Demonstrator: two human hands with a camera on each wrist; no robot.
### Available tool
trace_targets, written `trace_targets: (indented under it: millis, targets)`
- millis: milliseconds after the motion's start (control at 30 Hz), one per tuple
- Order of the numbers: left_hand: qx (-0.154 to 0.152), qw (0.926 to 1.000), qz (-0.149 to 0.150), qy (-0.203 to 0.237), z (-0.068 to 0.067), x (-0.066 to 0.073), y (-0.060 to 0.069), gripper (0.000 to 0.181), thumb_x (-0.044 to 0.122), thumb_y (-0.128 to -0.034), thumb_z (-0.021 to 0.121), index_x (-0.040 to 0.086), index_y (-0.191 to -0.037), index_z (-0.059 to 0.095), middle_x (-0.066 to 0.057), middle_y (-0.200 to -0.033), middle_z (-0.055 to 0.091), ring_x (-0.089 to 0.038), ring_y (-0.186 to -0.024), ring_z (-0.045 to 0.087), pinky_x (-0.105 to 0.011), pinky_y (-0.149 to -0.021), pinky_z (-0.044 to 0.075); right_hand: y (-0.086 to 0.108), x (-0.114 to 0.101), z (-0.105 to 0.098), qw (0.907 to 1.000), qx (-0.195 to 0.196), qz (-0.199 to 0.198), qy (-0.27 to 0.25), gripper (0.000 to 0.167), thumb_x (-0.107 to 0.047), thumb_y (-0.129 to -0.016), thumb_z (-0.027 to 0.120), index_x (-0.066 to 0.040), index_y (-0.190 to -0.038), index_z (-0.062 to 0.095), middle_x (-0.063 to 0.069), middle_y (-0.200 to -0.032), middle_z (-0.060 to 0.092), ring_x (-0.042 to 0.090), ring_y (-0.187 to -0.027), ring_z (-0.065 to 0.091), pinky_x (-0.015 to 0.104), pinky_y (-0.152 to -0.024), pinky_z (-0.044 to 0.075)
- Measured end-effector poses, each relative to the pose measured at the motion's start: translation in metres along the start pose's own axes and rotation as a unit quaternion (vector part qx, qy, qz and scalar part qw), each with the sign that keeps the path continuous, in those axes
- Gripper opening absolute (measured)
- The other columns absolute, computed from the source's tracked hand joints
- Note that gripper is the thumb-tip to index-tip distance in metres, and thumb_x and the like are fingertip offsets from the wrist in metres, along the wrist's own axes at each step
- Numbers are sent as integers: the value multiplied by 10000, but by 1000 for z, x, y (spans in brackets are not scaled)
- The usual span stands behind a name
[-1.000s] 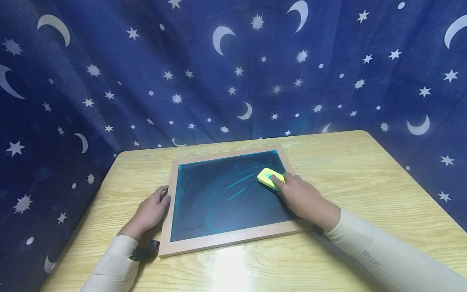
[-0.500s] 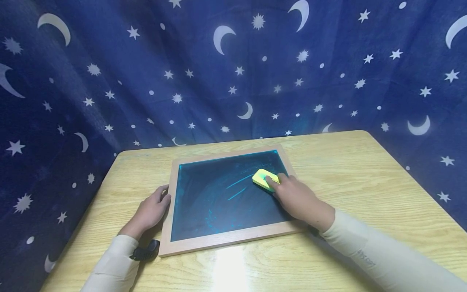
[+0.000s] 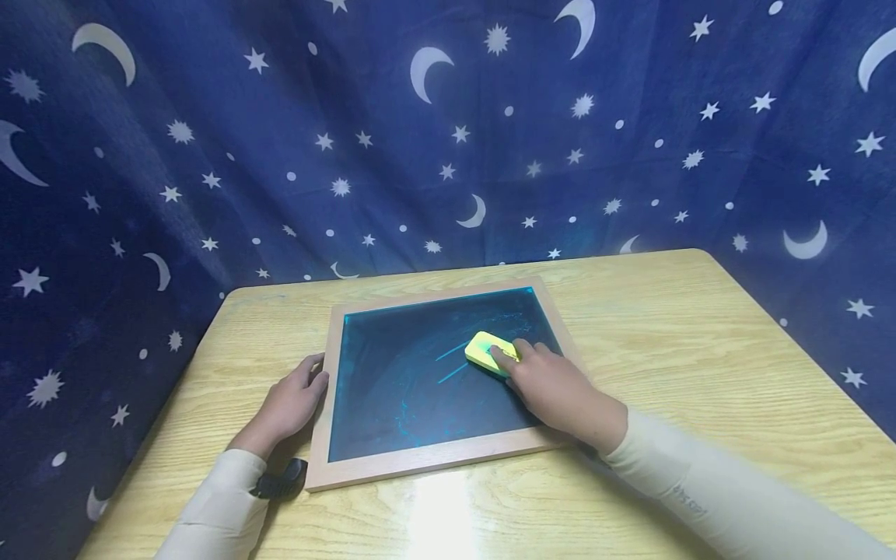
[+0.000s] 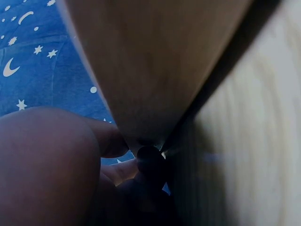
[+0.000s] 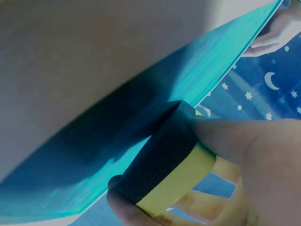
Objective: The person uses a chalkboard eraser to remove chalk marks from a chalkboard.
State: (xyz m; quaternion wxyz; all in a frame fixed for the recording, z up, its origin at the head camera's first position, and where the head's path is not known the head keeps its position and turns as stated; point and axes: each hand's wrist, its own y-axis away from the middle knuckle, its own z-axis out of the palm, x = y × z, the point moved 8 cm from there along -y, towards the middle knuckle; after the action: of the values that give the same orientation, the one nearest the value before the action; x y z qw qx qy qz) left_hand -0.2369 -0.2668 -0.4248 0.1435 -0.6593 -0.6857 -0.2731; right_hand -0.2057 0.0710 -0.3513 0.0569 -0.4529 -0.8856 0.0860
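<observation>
A wood-framed blackboard (image 3: 392,389) lies on the table with light blue chalk lines and smudges on it. The right hand (image 3: 553,385) grips a yellow eraser (image 3: 483,350) against the board, right of its middle, beside two slanting chalk lines. In the right wrist view, thumb and fingers of the right hand (image 5: 263,160) hold the eraser (image 5: 181,169) by its sides, its dark felt facing the board (image 5: 211,66). The left hand (image 3: 290,400) rests at the frame's left edge; in the left wrist view, fingers of the left hand (image 4: 51,165) touch the wooden frame (image 4: 150,61).
The light wooden table (image 3: 651,319) extends around the board. A dark blue curtain (image 3: 378,101) with white moons and stars hangs behind and beside it. A black band (image 3: 280,480) is at the left wrist, close to the board's near left corner.
The right hand and the eraser have moved left and slightly toward the near side across the board, now covering the right ends of the chalk lines. The left hand has stayed in place.
</observation>
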Motion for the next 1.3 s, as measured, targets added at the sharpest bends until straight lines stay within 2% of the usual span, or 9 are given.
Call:
trace_targets:
  millis: [333,600,833,1067,1300]
  targets:
    - [24,10000,33,17,0,1,0,559,307,-1088,276,3,-1557,266,-304,-1528,400,-488,-1391,419,-627,-1145,339,-2,-26,2,9994,-61,-347,-22,432,-139,-939,698,-101,-1361,612,194,-1101,642,281,-776,606,386,-588,573]
    - [25,10000,52,-1,-1,1,0,553,303,-1088,278,6,-1555,273,-306,-1523,406,-493,-1390,417,-634,-1143,340,-1,-46,3,9983,-119,-565,109,460,-176,-943,703,-126,-1386,595,208,-1187,647,312,-878,666,391,-631,606]
    - [28,10000,54,-14,-1,1,0,558,314,-1091,281,4,-1555,273,-309,-1515,414,-490,-1386,423,-629,-1142,344,1,-64,1,9960,-217,-799,325,465,-114,-949,674,-145,-1404,580,182,-1211,653,288,-879,671,352,-630,612]
    - [51,10000,48,-2,-1,2,1,558,317,-1090,288,9,-1555,278,-306,-1515,417,-489,-1383,429,-627,-1137,353,3,-77,-2,9955,-445,-819,191,486,-107,-960,663,-169,-1431,555,192,-1282,649,334,-1025,696,395,-728,635]
    - [60,10000,15,-25,-1,2,1,558,319,-1089,290,10,-1554,282,-309,-1506,427,-489,-1384,428,-628,-1140,349,4,-82,-2,9949,-393,-895,236,550,-59,-912,715,-167,-1427,559,208,-1274,656,356,-1040,701,419,-750,637]
